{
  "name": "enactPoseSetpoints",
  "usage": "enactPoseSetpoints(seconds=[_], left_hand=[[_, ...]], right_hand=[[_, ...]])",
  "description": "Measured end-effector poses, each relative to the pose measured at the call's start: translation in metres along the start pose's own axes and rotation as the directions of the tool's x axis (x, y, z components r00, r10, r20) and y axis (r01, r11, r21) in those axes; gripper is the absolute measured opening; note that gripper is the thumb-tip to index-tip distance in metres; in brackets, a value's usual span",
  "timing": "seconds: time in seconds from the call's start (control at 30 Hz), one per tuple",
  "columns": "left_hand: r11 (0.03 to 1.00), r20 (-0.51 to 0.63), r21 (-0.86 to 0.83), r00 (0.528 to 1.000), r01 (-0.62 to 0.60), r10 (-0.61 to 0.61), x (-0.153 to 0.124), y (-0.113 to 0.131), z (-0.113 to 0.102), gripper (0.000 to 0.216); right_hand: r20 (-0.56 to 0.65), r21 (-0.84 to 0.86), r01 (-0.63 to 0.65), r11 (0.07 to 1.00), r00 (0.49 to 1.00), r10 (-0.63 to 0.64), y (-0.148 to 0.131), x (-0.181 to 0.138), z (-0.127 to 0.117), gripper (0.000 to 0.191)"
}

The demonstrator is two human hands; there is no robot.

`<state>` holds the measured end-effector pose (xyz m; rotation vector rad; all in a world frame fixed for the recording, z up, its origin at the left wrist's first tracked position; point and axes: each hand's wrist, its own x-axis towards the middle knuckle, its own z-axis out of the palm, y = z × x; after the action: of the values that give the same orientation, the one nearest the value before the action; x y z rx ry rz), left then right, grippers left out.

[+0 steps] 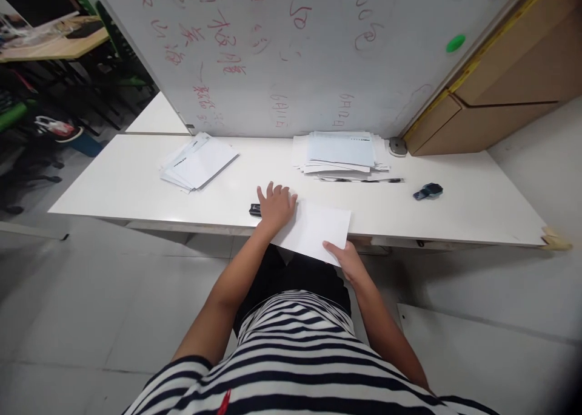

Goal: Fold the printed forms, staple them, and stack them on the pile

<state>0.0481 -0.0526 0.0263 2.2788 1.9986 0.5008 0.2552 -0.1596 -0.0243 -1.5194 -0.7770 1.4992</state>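
A sheet of white paper lies partly on the desk and juts over its front edge. My right hand grips its near right corner, thumb on top and fingers underneath. My left hand rests palm down at the paper's left end, its fingers spread and pointing away from me. A small black object, perhaps a stapler, pokes out on the left of that hand. The rest of it is hidden beneath the hand, so I cannot tell whether it touches the paper.
The white desk carries a fanned paper stack at left and a thicker paper pile behind my hands. A pen, a mouse and a dark wristwatch are to the right. Behind stand a whiteboard and cardboard boxes.
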Motion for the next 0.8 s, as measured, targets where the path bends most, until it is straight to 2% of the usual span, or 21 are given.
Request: enactPoseSetpoints(seconds=[0.17,0.33,0.4,0.5,0.6,0.7,0.8], left_hand=[[0.995,-0.001,0.068,0.998,-0.067,0.067,-0.004,0.004,0.003,0.044],[0.998,0.031,0.056,1.000,0.002,-0.004,-0.002,0.005,0.002,0.052],[0.999,0.063,-0.022,0.997,0.043,-0.041,0.003,0.001,-0.005,0.056],[0.957,0.134,-0.286,0.991,0.045,-0.006,0.008,-0.009,-0.025,0.061],[0.877,0.078,-0.481,0.996,0.005,0.038,0.003,-0.023,-0.048,0.055],[0.927,0.024,-0.373,0.998,-0.046,0.060,-0.009,-0.041,-0.057,0.057],[0.950,0.101,-0.303,0.988,-0.080,0.115,-0.020,-0.058,-0.045,0.050]], right_hand=[[0.011,-0.021,0.013,1.000,1.000,-0.013,0.007,0.004,-0.002,0.048],[-0.017,-0.051,0.019,0.999,1.000,-0.020,0.011,0.003,0.001,0.049],[-0.014,-0.029,0.019,0.999,1.000,-0.020,0.010,0.000,0.003,0.050],[-0.015,-0.003,0.021,1.000,1.000,-0.021,0.006,-0.005,0.005,0.049],[-0.032,0.009,0.040,0.999,0.999,-0.040,0.004,-0.009,0.005,0.048],[-0.047,0.069,0.093,0.993,0.995,-0.090,0.004,-0.011,0.005,0.049],[-0.082,0.093,0.135,0.986,0.988,-0.128,0.002,-0.011,0.007,0.051]])
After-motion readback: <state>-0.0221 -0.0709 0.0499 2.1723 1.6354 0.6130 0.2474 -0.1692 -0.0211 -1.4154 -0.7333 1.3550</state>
